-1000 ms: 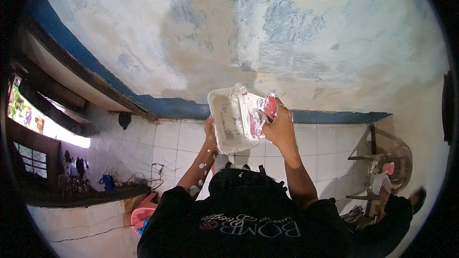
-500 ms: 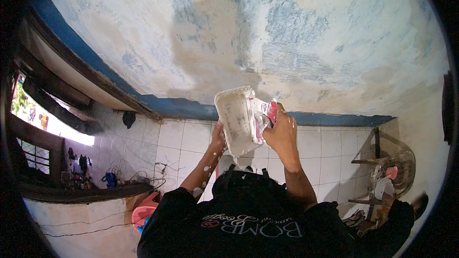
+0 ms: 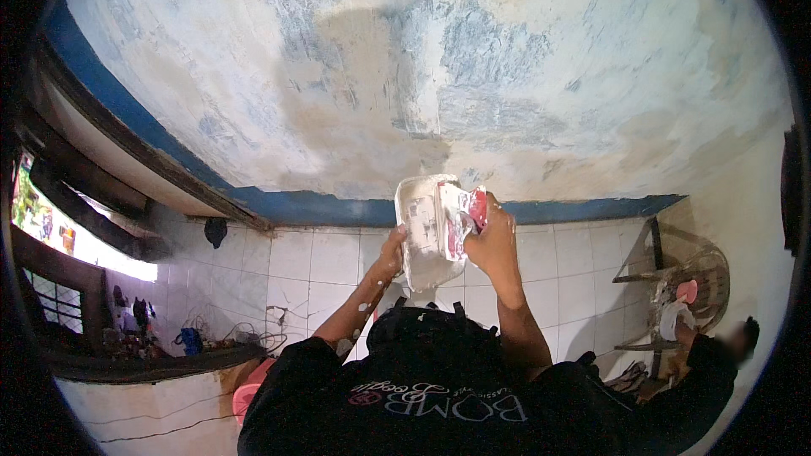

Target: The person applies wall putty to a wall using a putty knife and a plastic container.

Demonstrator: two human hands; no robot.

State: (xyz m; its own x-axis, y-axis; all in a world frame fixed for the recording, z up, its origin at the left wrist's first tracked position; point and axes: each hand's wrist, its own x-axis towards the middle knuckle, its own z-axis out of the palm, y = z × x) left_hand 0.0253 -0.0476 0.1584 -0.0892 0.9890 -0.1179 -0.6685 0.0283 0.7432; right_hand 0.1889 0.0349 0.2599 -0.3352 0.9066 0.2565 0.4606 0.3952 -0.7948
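My left hand [image 3: 390, 251] is closed on the side of a white, putty-smeared rectangular tub [image 3: 420, 260], held out in front of my chest with its inside facing up. In my right hand [image 3: 496, 245] is a red-handled putty scraper [image 3: 453, 241], thickly coated in white. The scraper lies along the tub's right side; its blade edge is partly hidden by the white coating. White spots dot my left forearm. Just beyond both hands rises a patchy wall [image 3: 363, 110], pale with blue and beige areas.
A blue band [image 3: 329, 209] runs along the wall's base above white floor tiles [image 3: 334, 255]. At right are a wooden chair [image 3: 710, 274] and another person [image 3: 693, 371]. A cluttered dark ledge [image 3: 160, 363] and a pink plastic item [image 3: 248, 393] stand at left.
The tub and scraper have moved slightly right and lower in view, with both hands still holding them. The tub has turned more upright. The view has shifted a little.
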